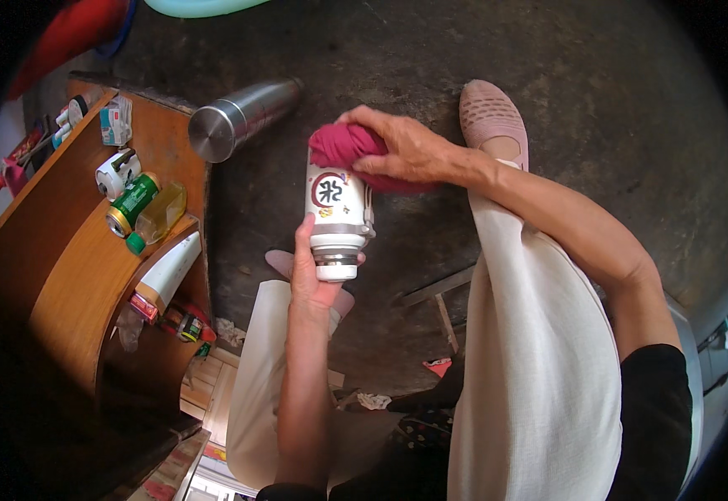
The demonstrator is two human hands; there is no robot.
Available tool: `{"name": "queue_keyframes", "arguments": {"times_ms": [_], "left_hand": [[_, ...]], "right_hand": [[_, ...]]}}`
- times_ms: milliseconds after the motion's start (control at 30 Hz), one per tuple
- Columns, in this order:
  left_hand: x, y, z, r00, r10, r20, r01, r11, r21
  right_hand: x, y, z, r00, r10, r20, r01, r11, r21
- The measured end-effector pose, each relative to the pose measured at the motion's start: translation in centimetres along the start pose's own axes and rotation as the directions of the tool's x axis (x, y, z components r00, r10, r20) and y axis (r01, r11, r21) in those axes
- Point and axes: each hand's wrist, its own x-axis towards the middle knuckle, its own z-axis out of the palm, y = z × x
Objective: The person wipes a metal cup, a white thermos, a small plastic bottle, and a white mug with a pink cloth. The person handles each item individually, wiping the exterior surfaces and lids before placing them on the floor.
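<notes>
A white thermos bottle (319, 200) with grey bands and dark printed decoration is held up over the floor, in front of my knees. My left hand (315, 280) wraps round its lower, capped end, thumb along the side. At the other end my right hand (397, 150) is closed on a crimson cloth (343, 148), which is bunched against the bottle and covers that end. Part of the cloth hangs below my right palm. Beyond the bottle to the left, a steel flask (247, 115) shows its round, shiny end.
On the left stands a curved wooden cabinet (76, 292) holding a green can (134, 203), a clear bottle with a green cap (162, 215), a white container (117, 173) and small boxes. A pink shoe (492, 117) is on the dark floor (598, 108). A turquoise basin rim (205, 7) shows at the top.
</notes>
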Motion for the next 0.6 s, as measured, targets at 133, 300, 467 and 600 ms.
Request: {"name": "queue_keyframes", "arguments": {"times_ms": [133, 300, 467, 600], "left_hand": [[-0.3, 0.5, 0.4, 0.999, -0.039, 0.037, 0.04, 0.999, -0.013], [0.2, 0.4, 1.0, 0.997, -0.075, 0.037, 0.076, 0.996, -0.044], [0.0, 0.8, 0.1, 0.993, -0.082, 0.08, 0.093, 0.985, -0.145], [0.0, 0.7, 0.4, 0.992, -0.098, 0.082, 0.105, 0.99, -0.093]], "right_hand": [[0.0, -0.3, 0.5, 0.999, -0.014, -0.053, 0.009, 0.995, -0.103], [2.9, 1.4, -0.1, 0.973, 0.076, -0.216, -0.104, 0.987, -0.12], [-0.8, -2.1, 1.1, 0.994, -0.111, 0.015, 0.112, 0.993, -0.031], [0.6, -1.7, 0.3, 0.997, -0.019, -0.079, 0.011, 0.995, -0.099]]}}
